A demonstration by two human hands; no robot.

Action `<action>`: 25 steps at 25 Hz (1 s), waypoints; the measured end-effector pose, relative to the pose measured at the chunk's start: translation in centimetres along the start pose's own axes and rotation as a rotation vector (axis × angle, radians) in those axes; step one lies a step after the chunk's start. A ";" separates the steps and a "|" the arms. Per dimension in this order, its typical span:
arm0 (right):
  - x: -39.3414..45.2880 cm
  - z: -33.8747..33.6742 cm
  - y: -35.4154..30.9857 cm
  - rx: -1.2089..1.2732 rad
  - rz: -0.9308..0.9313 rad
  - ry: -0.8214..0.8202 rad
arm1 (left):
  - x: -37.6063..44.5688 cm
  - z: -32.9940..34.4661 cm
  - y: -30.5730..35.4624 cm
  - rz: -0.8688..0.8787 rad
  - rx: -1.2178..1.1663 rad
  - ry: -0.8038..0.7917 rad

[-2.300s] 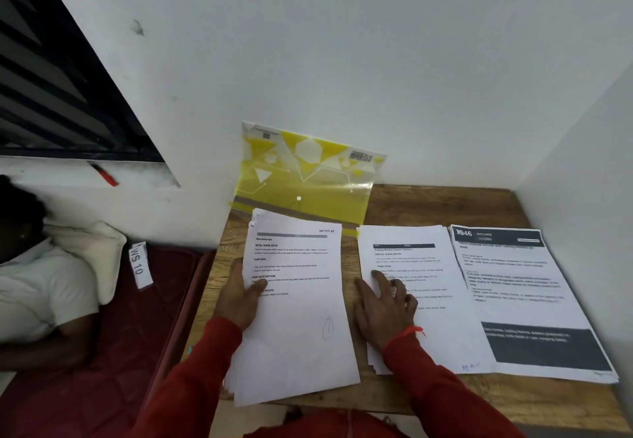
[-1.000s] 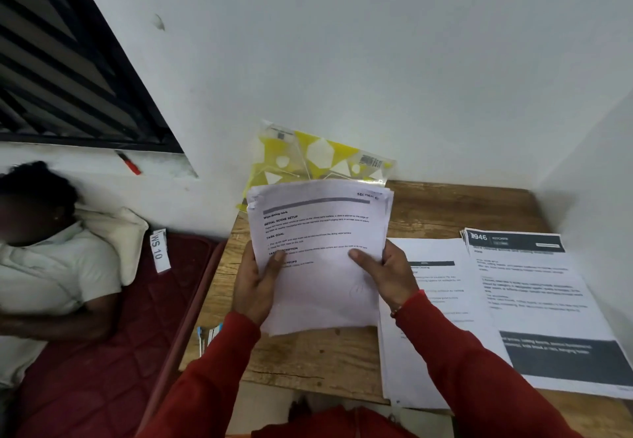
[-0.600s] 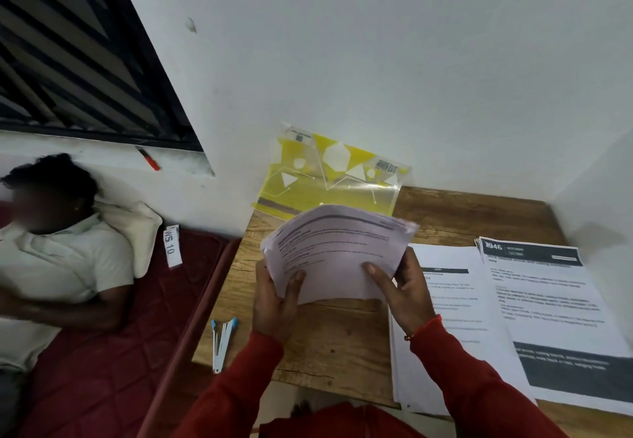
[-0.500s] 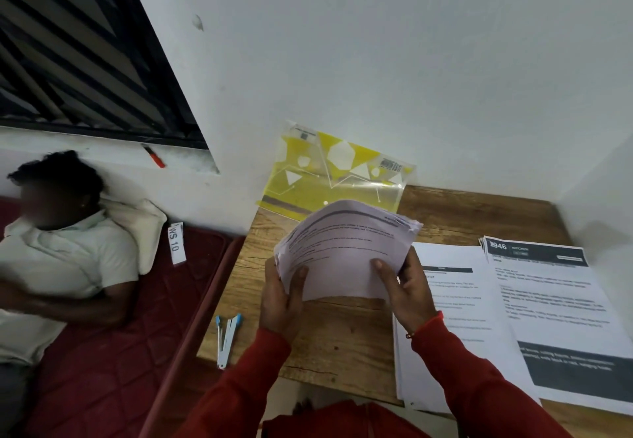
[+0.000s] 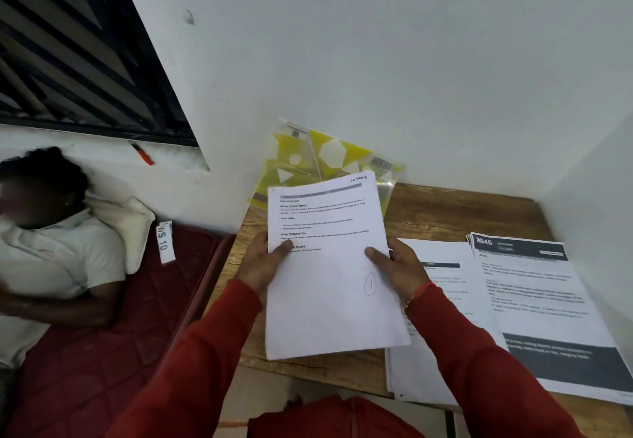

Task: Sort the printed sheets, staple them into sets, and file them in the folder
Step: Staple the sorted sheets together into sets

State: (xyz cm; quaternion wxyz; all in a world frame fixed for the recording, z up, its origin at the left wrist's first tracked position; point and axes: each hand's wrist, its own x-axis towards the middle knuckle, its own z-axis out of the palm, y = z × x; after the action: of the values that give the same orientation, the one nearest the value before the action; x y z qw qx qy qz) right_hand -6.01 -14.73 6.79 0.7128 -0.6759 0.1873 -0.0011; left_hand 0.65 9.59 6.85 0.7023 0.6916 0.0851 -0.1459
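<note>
I hold a stack of printed sheets (image 5: 329, 273) above the wooden table (image 5: 455, 211), its top page headed "SECTION" and facing me. My left hand (image 5: 260, 263) grips its left edge with the thumb on top. My right hand (image 5: 397, 266) grips its right edge the same way. A second pile of printed sheets (image 5: 442, 304) lies flat on the table to the right, partly under the held stack. Further right lies a third pile with dark bands (image 5: 544, 304). A yellow transparent folder (image 5: 325, 160) leans against the wall behind the held stack.
A person in a white shirt (image 5: 51, 259) lies on a red mattress (image 5: 113, 328) left of the table, with a "WS 10" label (image 5: 165, 242) beside them. A barred window (image 5: 75, 53) fills the upper left. White walls close the table's back and right sides.
I lifted the left stack off the table with both hands, tipped it nearly flat away from me, and have now brought it back with the page facing me. The stapler on the table's left edge is out of sight.
</note>
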 end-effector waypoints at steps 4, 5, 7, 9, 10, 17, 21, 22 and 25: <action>-0.5 0.0 2.2 -0.032 0.025 0.105 | -1.9 0.1 -1.7 -0.125 -0.043 -0.029; -0.7 0.1 2.6 -0.057 0.025 0.114 | -2.4 0.1 -2.5 -0.107 -0.013 -0.046; -0.9 0.2 3.4 -0.096 0.041 0.103 | -2.9 0.3 -3.9 -0.044 0.088 -0.045; -1.0 0.3 3.9 -0.078 0.054 0.087 | -3.0 0.3 -4.5 -0.010 0.145 -0.018; -1.1 0.3 4.0 -0.071 0.054 0.084 | -3.0 0.3 -4.7 -0.008 0.147 -0.009; -0.9 0.3 4.9 -0.153 0.030 0.090 | -3.5 0.3 -4.5 0.029 0.236 -0.034; -0.6 0.0 4.8 -0.181 0.041 0.105 | -2.5 -0.3 -5.4 -0.001 0.229 -0.063; -0.5 -0.1 4.9 -0.205 0.044 0.102 | -2.3 -0.3 -5.7 -0.030 0.241 -0.064; 0.3 0.0 5.8 -0.345 0.077 0.084 | -2.1 -0.3 -7.2 -0.130 0.332 -0.073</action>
State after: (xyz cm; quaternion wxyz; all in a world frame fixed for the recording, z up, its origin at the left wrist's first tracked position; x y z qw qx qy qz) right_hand -7.18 -14.28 1.10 0.5773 -0.7799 0.2402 0.0300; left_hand -3.61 10.03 0.67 0.5704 0.7852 0.0789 -0.2279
